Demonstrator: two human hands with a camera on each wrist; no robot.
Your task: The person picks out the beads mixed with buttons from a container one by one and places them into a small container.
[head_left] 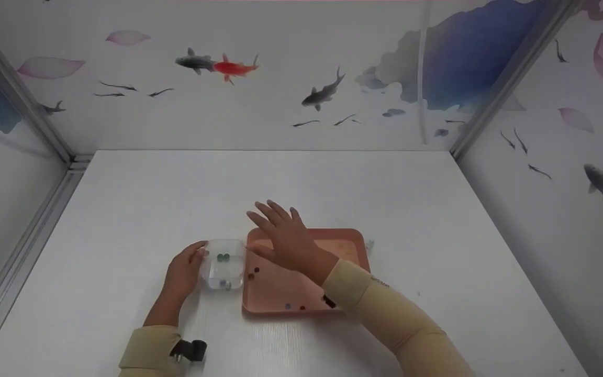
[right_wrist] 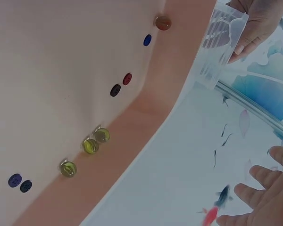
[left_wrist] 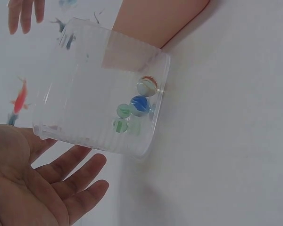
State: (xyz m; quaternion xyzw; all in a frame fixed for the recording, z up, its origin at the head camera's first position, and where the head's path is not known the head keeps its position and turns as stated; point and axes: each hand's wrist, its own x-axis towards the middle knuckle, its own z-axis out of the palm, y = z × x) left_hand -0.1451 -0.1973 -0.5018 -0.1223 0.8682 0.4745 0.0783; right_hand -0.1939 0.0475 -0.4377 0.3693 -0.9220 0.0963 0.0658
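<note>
A clear plastic container (head_left: 222, 271) stands against the left side of a pink-orange tray (head_left: 327, 283). Inside it are two green marbles (left_wrist: 122, 117), a blue marble (left_wrist: 140, 105) and a marble with a reddish streak (left_wrist: 147, 86). My left hand (head_left: 182, 272) touches the container's left side, fingers loosely extended in the left wrist view. Above the tray's upper left part, my right hand (head_left: 291, 241) is spread and holds nothing. The right wrist view shows yellow-green marbles (right_wrist: 90, 146), an amber marble (right_wrist: 162, 22), a red button (right_wrist: 127, 78) and several dark buttons (right_wrist: 115, 90) in the tray.
White panels with painted fish (head_left: 236, 68) enclose the white table (head_left: 275, 183) at the back and sides. Small pale bits (head_left: 369, 244) lie just right of the tray. A black wrist device (head_left: 190, 350) sticks out from the left sleeve.
</note>
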